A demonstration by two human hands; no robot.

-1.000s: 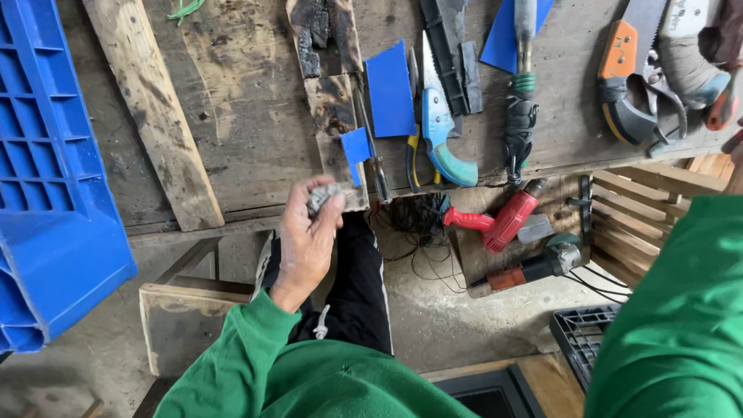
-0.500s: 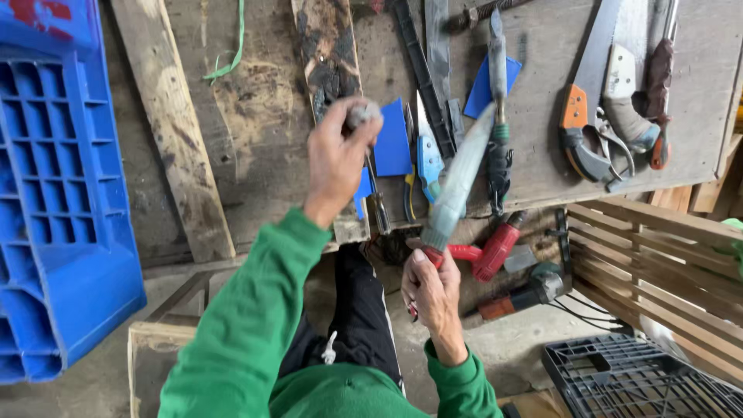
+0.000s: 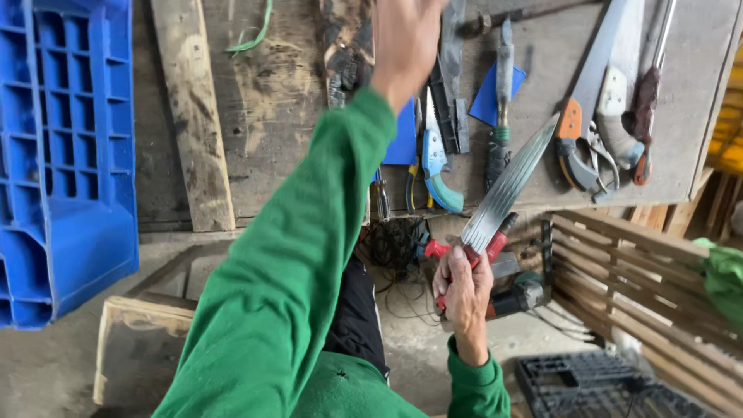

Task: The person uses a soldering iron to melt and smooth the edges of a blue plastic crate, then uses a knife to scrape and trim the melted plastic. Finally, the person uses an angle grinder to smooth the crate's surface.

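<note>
My right hand [image 3: 464,290] grips the red handle of a long knife. Its grey blade [image 3: 507,190] points up and to the right, over the edge of the workbench [image 3: 286,101]. My left arm, in a green sleeve, stretches up across the bench. My left hand [image 3: 406,39] is blurred at the top edge, above a charred piece of wood [image 3: 344,54]. Its fingers run out of view, so I cannot see whether it holds anything.
A blue plastic crate [image 3: 70,155] stands at the left beside a wooden plank [image 3: 193,116]. Blue-handled shears [image 3: 437,162], a chisel [image 3: 503,93] and hand saws [image 3: 596,93] lie on the bench. Below are a power drill [image 3: 518,294], a slatted wooden pallet [image 3: 642,263] and a black crate [image 3: 596,387].
My left hand has reached further up over the bench to the top edge. My right hand has come into view with the knife and now holds it steady, blade up.
</note>
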